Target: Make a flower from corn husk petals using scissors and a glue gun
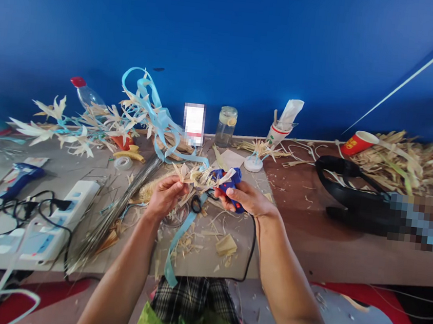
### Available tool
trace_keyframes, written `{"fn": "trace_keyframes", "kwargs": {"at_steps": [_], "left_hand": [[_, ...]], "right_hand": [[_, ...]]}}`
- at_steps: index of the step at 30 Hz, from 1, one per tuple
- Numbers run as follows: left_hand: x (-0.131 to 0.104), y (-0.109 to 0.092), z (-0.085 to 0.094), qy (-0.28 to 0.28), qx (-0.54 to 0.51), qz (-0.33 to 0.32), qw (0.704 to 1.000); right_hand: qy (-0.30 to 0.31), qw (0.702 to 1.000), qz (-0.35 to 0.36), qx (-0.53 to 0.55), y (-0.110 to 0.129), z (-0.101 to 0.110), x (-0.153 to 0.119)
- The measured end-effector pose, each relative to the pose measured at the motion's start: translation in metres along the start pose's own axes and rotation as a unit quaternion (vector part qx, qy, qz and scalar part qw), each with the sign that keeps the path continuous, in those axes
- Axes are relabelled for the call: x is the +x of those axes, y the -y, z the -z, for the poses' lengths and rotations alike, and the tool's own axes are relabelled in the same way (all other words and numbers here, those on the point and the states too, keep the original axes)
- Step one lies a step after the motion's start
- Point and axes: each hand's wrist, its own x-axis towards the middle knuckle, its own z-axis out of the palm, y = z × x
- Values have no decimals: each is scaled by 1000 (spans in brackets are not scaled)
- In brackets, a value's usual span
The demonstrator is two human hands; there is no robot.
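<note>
My left hand (167,194) pinches a pale dried-husk flower (184,173) above the middle of the table. Close on its right, my right hand (249,199) is wrapped round a blue glue gun (239,205), whose front end points left toward the husk pieces. Between the two hands lie more pale petals, and part of them is hidden behind the glue gun. Black-handled scissors (196,204) rest on the table just below. A light blue ribbon (179,245) runs down from there over the table's front edge.
A white power strip (67,218), a second glue gun (25,178) and a bundle of wires (119,203) lie left. Behind stand husk flowers (83,143), a glass jar (226,127) and a white cup (279,134). Black headgear (352,197) and a red cup (358,143) are right.
</note>
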Motion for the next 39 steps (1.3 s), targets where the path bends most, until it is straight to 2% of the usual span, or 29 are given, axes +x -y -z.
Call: {"fn": "trace_keyframes", "kwargs": {"at_steps": [16,23,39], "left_hand": [[0,0,-1,-5,-13,9,1000],[0,1,1,-5,-11,14,1000],[0,2,2,-15,-16,7,1000]], "right_hand": [[1,1000,1,7,3,-3,2],[-23,1000,6,11,5,-3,2],[-24,1000,7,14,2,3,1]]}}
